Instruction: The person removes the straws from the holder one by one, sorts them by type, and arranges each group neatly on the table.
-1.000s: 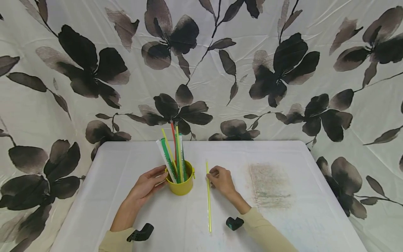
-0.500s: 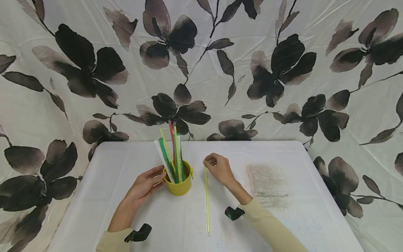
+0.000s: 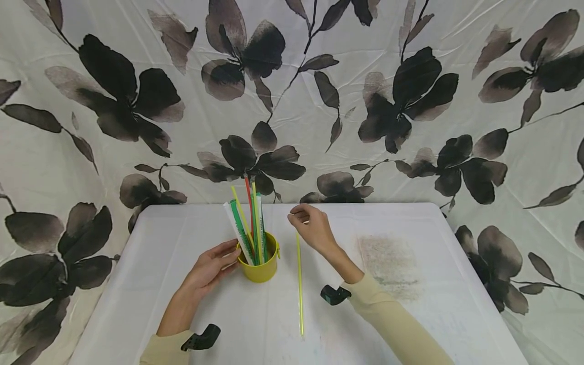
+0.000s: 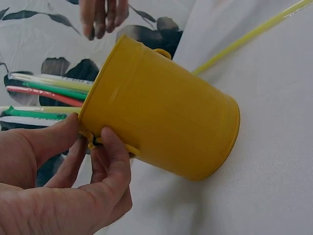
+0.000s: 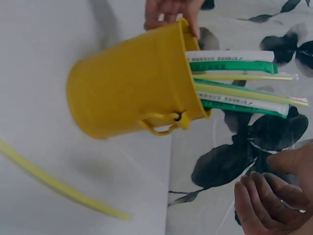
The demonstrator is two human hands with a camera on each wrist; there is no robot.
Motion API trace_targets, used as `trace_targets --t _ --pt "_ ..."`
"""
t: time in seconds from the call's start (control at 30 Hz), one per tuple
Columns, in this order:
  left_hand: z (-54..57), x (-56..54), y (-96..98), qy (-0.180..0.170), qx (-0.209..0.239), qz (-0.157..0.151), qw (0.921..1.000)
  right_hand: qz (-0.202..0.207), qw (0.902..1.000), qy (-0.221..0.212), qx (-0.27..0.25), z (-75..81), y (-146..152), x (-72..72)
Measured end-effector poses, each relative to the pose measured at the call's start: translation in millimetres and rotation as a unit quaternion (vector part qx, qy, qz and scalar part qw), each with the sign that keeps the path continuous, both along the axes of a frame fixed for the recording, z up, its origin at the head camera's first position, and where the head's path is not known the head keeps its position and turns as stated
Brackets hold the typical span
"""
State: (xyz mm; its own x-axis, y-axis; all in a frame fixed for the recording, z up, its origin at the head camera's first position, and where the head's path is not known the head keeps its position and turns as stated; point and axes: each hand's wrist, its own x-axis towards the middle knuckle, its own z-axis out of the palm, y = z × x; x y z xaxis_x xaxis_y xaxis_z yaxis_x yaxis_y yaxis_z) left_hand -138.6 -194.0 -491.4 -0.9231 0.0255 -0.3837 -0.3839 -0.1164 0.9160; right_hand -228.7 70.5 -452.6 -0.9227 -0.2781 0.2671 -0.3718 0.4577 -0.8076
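A small yellow bucket (image 3: 259,274) stands upright on the table, with several drinking straws (image 3: 260,228) leaning in it. Some are yellow or red, others have green-and-white printed wrappers. My left hand (image 3: 207,271) holds the bucket's left side, thumb at the rim and fingers by the handle lug (image 4: 94,141). A single yellow straw (image 3: 299,286) in a clear sleeve lies lengthwise on the table, right of the bucket. Above its far end hovers my right hand (image 3: 314,227), apart from it, fingers loosely bent; nothing shows in the fingers (image 5: 259,200) in the right wrist view.
The white table (image 3: 219,324) carries a brownish smudged patch (image 3: 388,266) right of the straw. Behind and around it hangs a floral cloth (image 3: 333,152). A black wrist device sits on each sleeve.
My right hand has slid from the straw's upper part to its far end, then lifted off it and away from me. The straw stays lying; my left hand keeps its hold on the bucket.
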Motion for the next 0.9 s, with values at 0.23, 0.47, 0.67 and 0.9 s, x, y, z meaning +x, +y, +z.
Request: trace_targets --t 0.23,0.47,0.67,0.9 --pt "-2.6 -0.6 -1.4 -0.001 0.005 0.004 1.0 0.014 0.9996 0.003 -0.023 13.7 -9 -4.5" --pt "-1.8 -1.2 -0.1 0.0 0.01 0.003 1.0 0.023 0.9986 0.009 -0.047 24.6 -19 -6.9" --pt "-1.6 -1.2 0.2 -0.002 0.008 0.006 1.0 0.031 0.9973 0.014 -0.065 31.9 -31 -8.7" --pt "-1.5 -1.1 -0.9 -0.002 0.003 0.003 1.0 0.047 0.9954 0.02 -0.081 36.8 -45 -12.1"
